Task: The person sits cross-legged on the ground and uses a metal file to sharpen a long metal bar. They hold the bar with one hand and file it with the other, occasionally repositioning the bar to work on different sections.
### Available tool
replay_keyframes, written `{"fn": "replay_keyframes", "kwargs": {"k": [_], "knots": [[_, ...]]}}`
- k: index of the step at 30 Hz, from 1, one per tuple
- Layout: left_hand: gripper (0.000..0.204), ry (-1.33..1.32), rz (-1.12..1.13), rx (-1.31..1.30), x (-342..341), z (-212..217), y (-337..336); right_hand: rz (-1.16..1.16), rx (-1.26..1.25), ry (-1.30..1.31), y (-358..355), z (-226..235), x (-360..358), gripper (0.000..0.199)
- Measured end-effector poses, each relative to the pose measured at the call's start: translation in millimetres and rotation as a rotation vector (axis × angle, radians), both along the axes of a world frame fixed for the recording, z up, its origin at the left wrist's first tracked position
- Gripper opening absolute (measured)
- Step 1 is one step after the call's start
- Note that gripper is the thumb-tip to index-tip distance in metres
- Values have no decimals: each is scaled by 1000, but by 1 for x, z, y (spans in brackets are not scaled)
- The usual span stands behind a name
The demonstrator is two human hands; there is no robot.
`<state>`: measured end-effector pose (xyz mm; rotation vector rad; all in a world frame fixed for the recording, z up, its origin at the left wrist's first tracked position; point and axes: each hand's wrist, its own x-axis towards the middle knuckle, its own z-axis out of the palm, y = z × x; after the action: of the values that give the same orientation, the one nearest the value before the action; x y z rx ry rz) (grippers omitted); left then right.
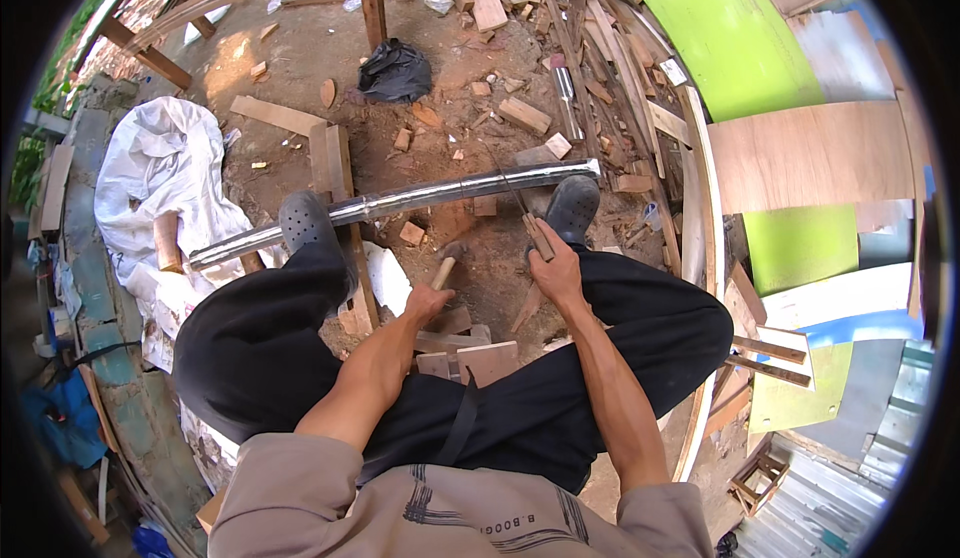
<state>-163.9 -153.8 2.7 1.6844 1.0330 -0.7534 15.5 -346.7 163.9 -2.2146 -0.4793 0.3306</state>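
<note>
1. Head view showed a long shiny metal pipe [400, 201] lying across bare dirt, its long axis running from lower left up to the right, pinned under both dark perforated clogs [303, 220].
2. Left hand [427, 304] was clenched round the wooden handle of a hammer [447, 261] — head pointing away, just short of the pipe.
3. Right hand [556, 268] gripped a wood-handled chisel [525, 213], forearm extended; its thin blade slanted up-left to touch the pipe.
4. Rough wood offcuts [524, 115] littered the ground — a crumpled black plastic bag [395, 70] beyond, a white sack [165, 168] at left, green panels [725, 38] at right.
</note>
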Motion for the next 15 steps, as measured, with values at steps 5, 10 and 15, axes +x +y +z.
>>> {"fn": "replay_keyframes", "kwargs": {"k": [5, 10, 15], "knots": [[49, 60, -137, 134, -35, -27, 30, -28, -15, 144, 17, 16, 5, 54], [40, -98, -156, 13, -11, 2, 42, -62, -87, 208, 20, 25, 12, 54], [28, -528, 210, -24, 72, 56, 53, -120, -19, 242, 31, 29, 19, 55]]}}
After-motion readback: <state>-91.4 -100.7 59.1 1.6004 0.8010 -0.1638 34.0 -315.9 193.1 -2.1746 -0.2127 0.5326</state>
